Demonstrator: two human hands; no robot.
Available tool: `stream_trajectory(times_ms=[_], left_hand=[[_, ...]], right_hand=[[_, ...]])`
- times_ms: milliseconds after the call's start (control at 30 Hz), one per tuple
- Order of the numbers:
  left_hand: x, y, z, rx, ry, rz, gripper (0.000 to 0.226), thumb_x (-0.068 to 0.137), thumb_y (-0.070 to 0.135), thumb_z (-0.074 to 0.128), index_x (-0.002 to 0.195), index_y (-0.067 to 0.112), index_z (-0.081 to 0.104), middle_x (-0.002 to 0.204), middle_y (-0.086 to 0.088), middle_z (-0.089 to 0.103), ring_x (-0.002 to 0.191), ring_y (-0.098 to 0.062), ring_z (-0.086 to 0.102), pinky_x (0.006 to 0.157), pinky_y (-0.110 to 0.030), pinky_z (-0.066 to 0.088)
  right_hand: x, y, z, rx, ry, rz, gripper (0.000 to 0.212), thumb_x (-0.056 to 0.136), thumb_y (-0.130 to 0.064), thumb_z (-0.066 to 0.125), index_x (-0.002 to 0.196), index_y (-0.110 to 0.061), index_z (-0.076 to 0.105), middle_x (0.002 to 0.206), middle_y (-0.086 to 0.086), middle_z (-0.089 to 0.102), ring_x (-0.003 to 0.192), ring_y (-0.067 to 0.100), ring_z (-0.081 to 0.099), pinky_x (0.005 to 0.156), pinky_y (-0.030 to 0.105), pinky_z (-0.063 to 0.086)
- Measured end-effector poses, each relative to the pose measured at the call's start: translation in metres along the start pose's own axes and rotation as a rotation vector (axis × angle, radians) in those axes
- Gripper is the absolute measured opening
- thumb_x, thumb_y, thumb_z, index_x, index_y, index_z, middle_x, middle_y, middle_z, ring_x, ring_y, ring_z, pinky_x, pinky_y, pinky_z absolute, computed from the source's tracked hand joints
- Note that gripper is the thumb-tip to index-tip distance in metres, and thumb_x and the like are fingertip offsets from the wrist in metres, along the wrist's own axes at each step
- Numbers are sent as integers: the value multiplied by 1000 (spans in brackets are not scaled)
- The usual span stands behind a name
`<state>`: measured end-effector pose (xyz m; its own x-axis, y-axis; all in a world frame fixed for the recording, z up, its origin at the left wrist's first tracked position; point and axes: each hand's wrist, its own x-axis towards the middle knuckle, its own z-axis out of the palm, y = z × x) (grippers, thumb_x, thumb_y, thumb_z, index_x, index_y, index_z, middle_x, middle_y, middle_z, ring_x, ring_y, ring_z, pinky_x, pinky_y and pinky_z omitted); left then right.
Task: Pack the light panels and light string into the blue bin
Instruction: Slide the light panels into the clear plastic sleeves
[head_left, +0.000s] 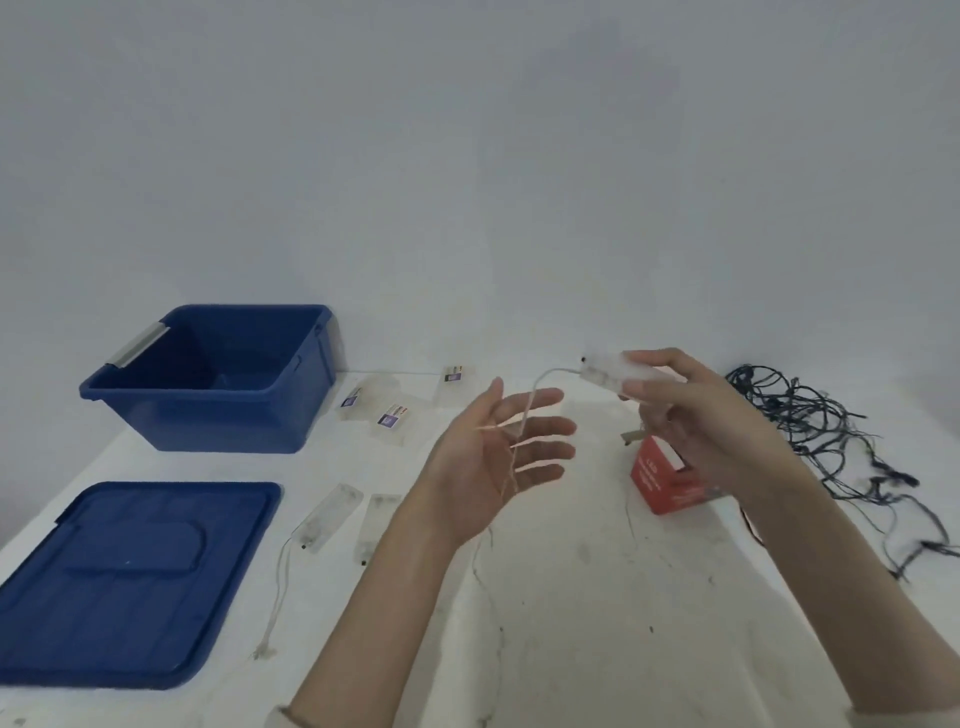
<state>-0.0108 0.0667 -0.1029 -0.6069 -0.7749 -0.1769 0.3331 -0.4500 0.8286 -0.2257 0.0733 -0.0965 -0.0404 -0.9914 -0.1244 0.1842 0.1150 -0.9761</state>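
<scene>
We are pinching a light panel (605, 372) in our right hand's (693, 421) fingers, above the table (571, 597). Our left hand (493, 457) is spreading open, the panel's thin wire (525, 415) trailing across its fingers. The blue bin (208, 397) is sitting far left, the tangled light string (810, 415) far right.

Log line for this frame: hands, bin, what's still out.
right hand: holds clear light panel | left hand: open, panel wire across palm | blue bin: nothing seen inside | lid: off, on table | light string: on table
</scene>
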Motion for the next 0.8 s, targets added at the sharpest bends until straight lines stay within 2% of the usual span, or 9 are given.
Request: stream_trajectory(times_ms=[133, 233, 333, 400, 467, 567, 633, 700, 800], left_hand=[[7, 3, 12, 79, 75, 50, 32, 95, 35, 44, 105, 15, 67, 69, 2, 60, 47, -9, 50, 45, -19, 41], [19, -9, 19, 234, 206, 231, 21, 96, 17, 49, 107, 14, 67, 69, 3, 52, 43, -6, 37, 40, -16, 30], [31, -23, 33, 245, 299, 269, 21, 96, 18, 51, 109, 16, 67, 69, 0, 58, 42, -8, 40, 40, -18, 31], [36, -30, 44, 295, 308, 283, 20, 96, 19, 51, 108, 16, 67, 65, 0, 62, 40, -11, 43, 40, -19, 34], [39, -36, 53, 498, 331, 327, 20, 97, 21, 49, 101, 17, 68, 61, 1, 63, 38, -11, 45, 40, -20, 36], [36, -38, 58, 1149, 329, 354, 25, 98, 28, 43, 89, 16, 63, 69, -2, 63, 51, -16, 54, 50, -26, 45], [31, -32, 60, 1621, 263, 321, 30, 99, 29, 36, 86, 13, 57, 77, -3, 56, 72, -26, 58, 62, -31, 43], [26, -23, 65, 1853, 186, 369, 32, 101, 29, 33, 101, 13, 60, 93, -5, 54, 87, -28, 58, 67, -32, 38], [26, -7, 66, 1816, 128, 522, 30, 100, 27, 38, 106, 12, 63, 99, -5, 55, 90, -25, 55, 72, -33, 42]], right_hand=[[-7, -8, -12, 84, 159, -55, 27, 82, 1, 58, 104, -11, 65, 76, 10, 58, 64, 18, 46, 53, 22, 44], [-17, -15, -9, 302, 66, 41, 28, 80, -6, 56, 107, -3, 60, 75, 13, 65, 63, 17, 51, 51, 19, 49], [-30, -19, 9, 579, -23, 117, 26, 77, -10, 57, 99, 4, 59, 82, 14, 66, 58, 13, 59, 52, 17, 52], [-33, -16, 23, 654, -21, 71, 23, 76, -9, 61, 97, 2, 59, 87, 16, 66, 63, 14, 65, 57, 20, 55], [-34, -9, 32, 438, 64, -117, 26, 77, -6, 65, 102, -4, 59, 84, 12, 66, 67, 14, 66, 62, 26, 55], [-30, 3, 28, -581, 362, -722, 27, 84, -4, 64, 109, -15, 63, 75, -6, 60, 70, -2, 56, 70, 13, 44], [-22, 7, 15, -1073, 288, -955, 31, 85, -2, 57, 112, -14, 65, 88, -4, 62, 83, 3, 53, 74, 13, 39], [-20, 4, 3, -1260, 138, -846, 37, 86, 4, 53, 117, -14, 63, 98, 1, 61, 90, 18, 54, 76, 18, 36], [-23, -7, -14, -1265, -66, -478, 42, 91, -3, 50, 128, -23, 54, 92, -8, 56, 86, 6, 51, 72, 14, 33]])
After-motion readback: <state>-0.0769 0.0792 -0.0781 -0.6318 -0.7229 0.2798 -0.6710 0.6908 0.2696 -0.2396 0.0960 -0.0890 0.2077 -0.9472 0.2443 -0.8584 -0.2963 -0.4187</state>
